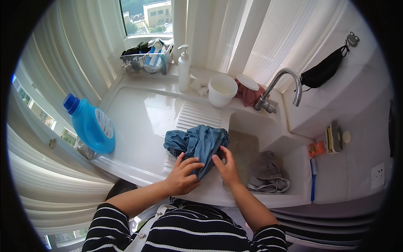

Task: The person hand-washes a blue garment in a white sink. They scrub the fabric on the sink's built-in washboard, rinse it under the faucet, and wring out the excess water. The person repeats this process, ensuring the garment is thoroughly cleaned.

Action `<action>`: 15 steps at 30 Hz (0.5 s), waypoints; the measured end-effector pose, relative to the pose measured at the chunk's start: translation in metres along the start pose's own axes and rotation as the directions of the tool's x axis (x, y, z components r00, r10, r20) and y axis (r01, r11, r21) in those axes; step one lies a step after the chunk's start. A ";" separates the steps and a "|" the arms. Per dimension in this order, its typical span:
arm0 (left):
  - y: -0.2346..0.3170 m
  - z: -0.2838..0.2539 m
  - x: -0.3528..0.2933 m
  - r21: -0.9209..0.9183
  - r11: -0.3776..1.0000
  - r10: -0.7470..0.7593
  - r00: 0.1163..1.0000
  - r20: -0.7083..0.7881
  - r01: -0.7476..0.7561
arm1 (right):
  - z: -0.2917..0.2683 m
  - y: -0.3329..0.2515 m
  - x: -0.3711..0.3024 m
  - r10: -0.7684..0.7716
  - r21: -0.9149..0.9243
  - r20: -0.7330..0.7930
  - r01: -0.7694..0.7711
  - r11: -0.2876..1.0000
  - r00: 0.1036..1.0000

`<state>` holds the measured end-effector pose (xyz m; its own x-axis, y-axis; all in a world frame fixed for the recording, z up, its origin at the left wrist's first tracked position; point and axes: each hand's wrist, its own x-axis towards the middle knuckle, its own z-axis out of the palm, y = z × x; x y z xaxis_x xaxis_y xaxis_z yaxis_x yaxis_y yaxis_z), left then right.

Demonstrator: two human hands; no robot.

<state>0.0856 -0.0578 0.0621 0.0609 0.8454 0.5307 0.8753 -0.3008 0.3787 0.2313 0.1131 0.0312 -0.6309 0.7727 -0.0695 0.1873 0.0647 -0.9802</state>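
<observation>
A crumpled blue-teal cloth (197, 143) lies in a bunched heap on the ribbed washboard (197, 115) part of a white counter. My left hand (183, 175) is at its near left edge, fingers loosely bent and apart, fingertips at the fabric. At the near right edge is my right hand (227, 167), its thumb and fingers spread, with the fingertips against the cloth. Neither hand closes round the fabric. Right of the heap, a grey garment (268, 172) with a pale edge sits in the sink basin (243, 122), which holds cloudy water.
A blue detergent bottle (90, 126) stands at the left. Along the back are a clear bin (151, 61), a white pump bottle (184, 69), a white tub (221, 90) and a reddish cloth (249, 93). The curved faucet (289, 71) overhangs the basin; a blue brush (313, 180) lies right.
</observation>
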 end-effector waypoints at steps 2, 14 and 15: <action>0.004 0.010 0.002 -0.086 0.984 0.166 0.980 0.108 -0.157 | 0.007 0.003 0.005 0.004 -0.034 -0.007 -0.004 0.999 1.000; -0.078 0.004 0.033 0.259 0.871 -0.421 0.906 -0.046 0.418 | -0.053 -0.011 0.010 0.429 0.861 0.027 -0.239 0.449 0.903; -0.088 0.007 0.026 0.232 0.893 -0.383 0.922 -0.057 0.386 | -0.065 -0.014 0.012 0.445 0.852 0.013 -0.243 0.464 0.895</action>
<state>0.0132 -0.0062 0.0372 -0.3066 0.8696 0.3870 0.9163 0.1597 0.3672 0.2700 0.1628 0.0560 -0.4913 0.7123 -0.5013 -0.4006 -0.6959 -0.5961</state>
